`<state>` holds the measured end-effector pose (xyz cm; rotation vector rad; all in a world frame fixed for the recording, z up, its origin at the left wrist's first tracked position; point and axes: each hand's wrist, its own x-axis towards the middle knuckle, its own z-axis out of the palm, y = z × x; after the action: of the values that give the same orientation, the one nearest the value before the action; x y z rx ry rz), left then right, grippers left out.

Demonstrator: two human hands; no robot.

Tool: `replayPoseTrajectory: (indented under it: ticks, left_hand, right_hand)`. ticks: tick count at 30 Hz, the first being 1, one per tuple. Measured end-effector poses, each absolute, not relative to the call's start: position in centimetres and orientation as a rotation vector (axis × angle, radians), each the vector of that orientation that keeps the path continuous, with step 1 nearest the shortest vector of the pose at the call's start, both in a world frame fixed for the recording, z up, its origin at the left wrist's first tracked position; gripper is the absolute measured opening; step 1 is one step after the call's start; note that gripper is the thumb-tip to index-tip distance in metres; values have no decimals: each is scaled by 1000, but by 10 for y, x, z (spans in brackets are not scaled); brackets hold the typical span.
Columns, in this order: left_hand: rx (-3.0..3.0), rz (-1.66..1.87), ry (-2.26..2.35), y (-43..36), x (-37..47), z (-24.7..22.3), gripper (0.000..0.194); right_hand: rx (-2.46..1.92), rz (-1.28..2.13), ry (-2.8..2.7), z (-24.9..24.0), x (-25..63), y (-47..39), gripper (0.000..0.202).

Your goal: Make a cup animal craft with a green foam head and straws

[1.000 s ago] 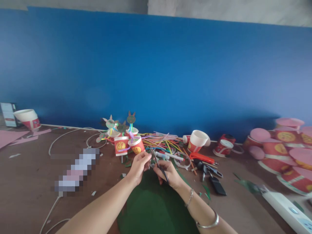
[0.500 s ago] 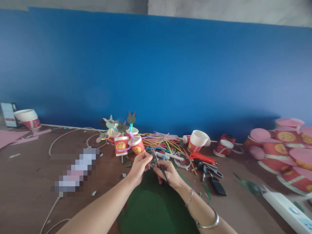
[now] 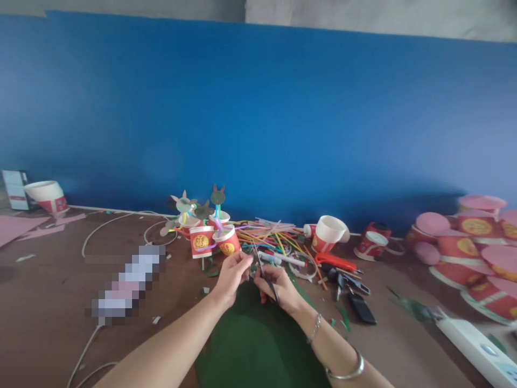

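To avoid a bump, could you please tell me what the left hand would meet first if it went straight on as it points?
The left hand would probably first meet the slim metal blades of the black-handled scissors in the right hand, though depth is unclear there.

The wall panel [image 3: 258, 118] is coloured plain blue, the worktop [image 3: 44, 302] brown. Red paper cups [image 3: 201, 242] are marked with yellow emblems; white is shown on the power strip [image 3: 472, 339].

Dim, soft light; slight blur
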<state>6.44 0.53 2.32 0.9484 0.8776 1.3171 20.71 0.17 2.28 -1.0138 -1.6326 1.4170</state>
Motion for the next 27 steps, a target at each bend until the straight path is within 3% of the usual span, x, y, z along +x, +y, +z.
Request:
replayPoseTrajectory:
  ticks: [27]
  left_hand:
    - [966, 1326, 877, 7, 63, 21, 30]
  right_hand:
    - [-1040, 1405, -1632, 25, 206, -1, 26]
